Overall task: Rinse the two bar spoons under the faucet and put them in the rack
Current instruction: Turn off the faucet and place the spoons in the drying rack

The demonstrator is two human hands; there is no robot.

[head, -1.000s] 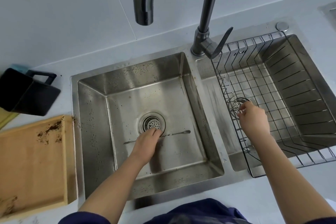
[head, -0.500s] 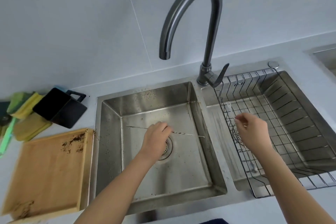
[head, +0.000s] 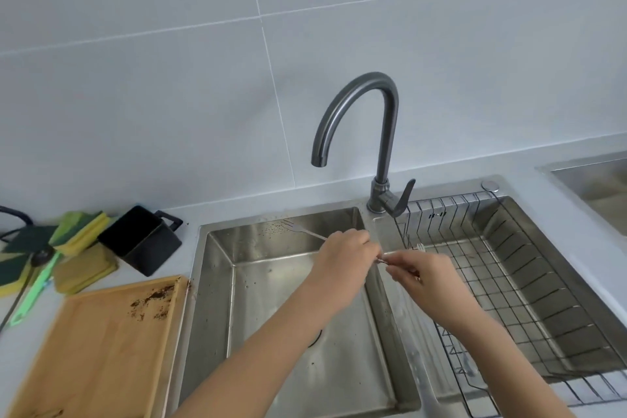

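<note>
The sink (head: 217,299) lies below a dry faucet (head: 356,105). Left hand (head: 346,256) and right hand (head: 419,276) each pinch a spoon (head: 302,231) over the divider. Best turn the water on first.

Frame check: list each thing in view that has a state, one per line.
faucet: off, no water visible, spout over the left basin
left hand: closed on a bar spoon, forked end up-left
right hand: closed on a second spoon, mostly hidden
rack: seated in the right basin, no spoons in it
left basin: specked with grounds
wooden tray: dirty with brown residue
black container: tipped over
</note>
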